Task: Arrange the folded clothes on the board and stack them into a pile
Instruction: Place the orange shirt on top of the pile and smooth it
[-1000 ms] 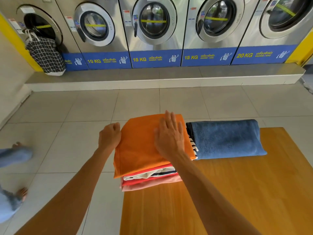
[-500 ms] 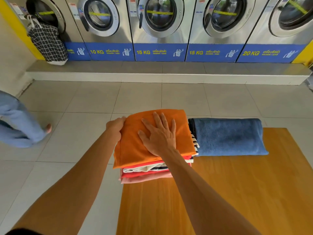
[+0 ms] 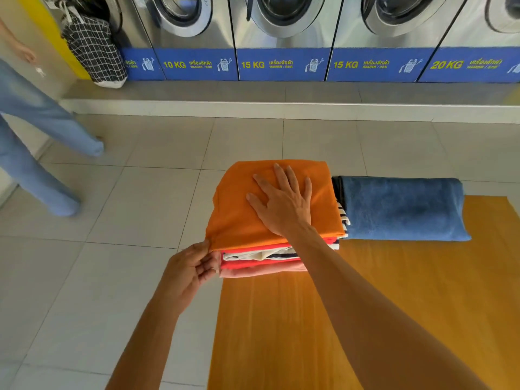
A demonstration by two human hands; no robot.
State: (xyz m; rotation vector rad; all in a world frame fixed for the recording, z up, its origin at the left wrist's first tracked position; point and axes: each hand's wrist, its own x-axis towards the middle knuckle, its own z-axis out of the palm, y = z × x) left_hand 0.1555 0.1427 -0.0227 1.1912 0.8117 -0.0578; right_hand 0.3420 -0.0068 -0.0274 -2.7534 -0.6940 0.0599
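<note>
A pile of folded clothes sits on the far left corner of the wooden board (image 3: 394, 319). An orange garment (image 3: 239, 215) lies on top, over red, striped and pink layers (image 3: 261, 263). My right hand (image 3: 281, 204) lies flat on the orange top, fingers spread. At the pile's near left corner, my left hand (image 3: 194, 268) pinches the orange garment's corner between thumb and fingers. A folded blue towel (image 3: 402, 209) lies to the right of the pile, touching it.
A row of washing machines (image 3: 281, 29) stands on a raised step (image 3: 281, 108) at the back. A checked laundry bag (image 3: 95, 49) hangs at the far left. A person in blue trousers (image 3: 36, 142) walks on the tiled floor at left.
My left hand slid from the pile's far left edge down to its near left corner. My right hand shifted slightly toward the middle of the orange top. The person at left walked further in.
</note>
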